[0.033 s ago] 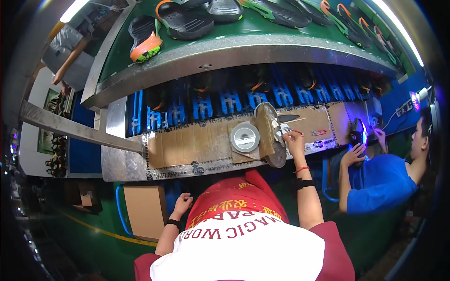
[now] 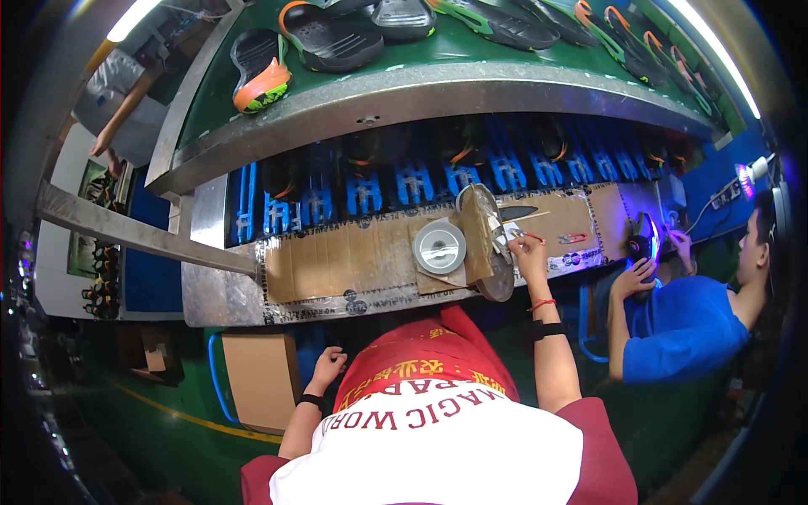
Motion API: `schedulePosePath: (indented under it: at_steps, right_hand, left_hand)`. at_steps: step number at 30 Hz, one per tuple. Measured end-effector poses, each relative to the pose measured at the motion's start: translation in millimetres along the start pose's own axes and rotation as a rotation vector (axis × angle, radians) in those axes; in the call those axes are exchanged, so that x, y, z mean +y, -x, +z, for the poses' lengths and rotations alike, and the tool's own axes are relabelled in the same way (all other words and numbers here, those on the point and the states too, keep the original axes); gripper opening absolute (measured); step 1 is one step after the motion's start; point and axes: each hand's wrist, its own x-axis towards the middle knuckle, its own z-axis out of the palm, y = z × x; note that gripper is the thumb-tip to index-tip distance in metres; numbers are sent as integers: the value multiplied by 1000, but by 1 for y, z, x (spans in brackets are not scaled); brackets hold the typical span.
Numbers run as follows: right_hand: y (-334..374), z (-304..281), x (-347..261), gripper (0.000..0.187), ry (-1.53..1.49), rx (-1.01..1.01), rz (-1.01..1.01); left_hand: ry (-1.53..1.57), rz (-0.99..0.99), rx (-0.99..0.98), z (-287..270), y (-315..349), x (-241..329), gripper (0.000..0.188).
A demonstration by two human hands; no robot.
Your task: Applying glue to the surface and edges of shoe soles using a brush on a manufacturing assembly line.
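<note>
My right hand [image 2: 529, 256] is over the bench, beside an upright cardboard flap [image 2: 479, 236] and a round grey lid-like disc [image 2: 498, 282]. Its fingertips pinch a small, slim item with a red end, too small to name. A thin wooden stick [image 2: 530, 218] lies just past those fingers, near a dark blade-shaped piece [image 2: 518, 212]. Left of the flap, a round white tub [image 2: 439, 247] rests on cardboard. My left hand [image 2: 329, 366] hangs low beside my red apron [image 2: 421, 358], fingers curled in, with nothing visible in them.
Shoes [image 2: 332, 40] with orange and green parts line a green upper shelf [image 2: 404, 71]. Blue clamps [image 2: 412, 185] stand behind the cardboard-covered bench [image 2: 337, 265]. A red cutter-like tool [image 2: 574, 238] lies to the right. A co-worker [image 2: 686, 328] in blue handles a lit shoe. A carton [image 2: 261, 380] stands below left.
My hands stay where they were. At the far left, another person's arm and body have shifted slightly; the co-worker in blue has barely moved.
</note>
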Motion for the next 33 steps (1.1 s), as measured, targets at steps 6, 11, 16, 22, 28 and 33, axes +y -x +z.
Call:
schedulePosePath:
  at_steps: [6,11,16,22,28,33]
  right_hand:
    - [-2,-1,1,23,-21,39,-9]
    - [0,-4,-8,24,-7,32,6]
    - [0,-7,-11,24,-8,-4,37]
    - [-4,-3,-4,25,10,-9,0]
    - [-1,-6,7,29,73,23,-51]
    - [-3,-18,-13,27,-67,122,3]
  left_hand:
    - [-282,4,8,-1,7,-13,42]
    - [-374,-36,24,-4,11,-33,45]
    - [-327,-6,33,-3,7,-37,45]
    - [-326,21,28,5,1,-23,45]
    - [-339,14,24,10,-4,-24,44]
    - [-294,2,3,10,-17,-36,44]
